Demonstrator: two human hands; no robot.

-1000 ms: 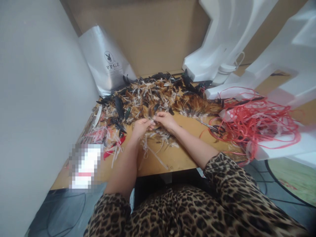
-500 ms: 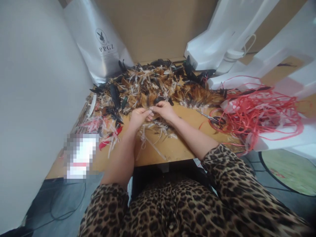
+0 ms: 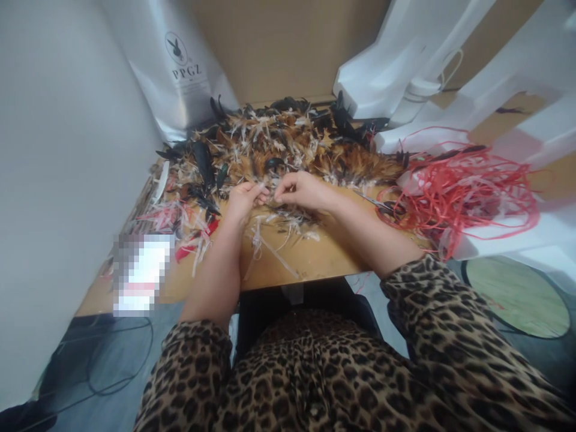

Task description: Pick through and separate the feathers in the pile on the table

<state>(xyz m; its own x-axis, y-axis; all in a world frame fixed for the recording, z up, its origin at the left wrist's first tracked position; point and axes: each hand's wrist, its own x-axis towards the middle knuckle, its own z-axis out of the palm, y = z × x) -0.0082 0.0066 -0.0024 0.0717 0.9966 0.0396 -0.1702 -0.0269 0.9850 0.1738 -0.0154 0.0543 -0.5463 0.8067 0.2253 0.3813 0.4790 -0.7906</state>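
My left hand [image 3: 245, 199] is closed in a pinch at the front of a feather heap [image 3: 279, 132]. Brown feathers [image 3: 250, 167] stand up from its fingertips. Just to its right, my right hand [image 3: 305, 191] has thumb and forefinger pressed together, a small gap from the left fingers. Whatever lies in that pinch is too small to make out. Below both hands, feather scraps and pale strips [image 3: 288, 223] lie on the tan tabletop [image 3: 310, 258]. The heap mixes brown, black and whitish feathers.
Scissors [image 3: 382, 205] lie right of my right hand, against a tangle of red ribbon [image 3: 472, 192]. A phone-like blurred bright object [image 3: 144, 276] is at the left edge. Behind stand a silver-white bag [image 3: 184, 90] and a white lidded cup [image 3: 414, 99].
My hands, which met at one brown feather bunch, have drawn slightly apart. The right hand has moved right, while the feathers stay at the left fingertips. The whole view has shifted a little.
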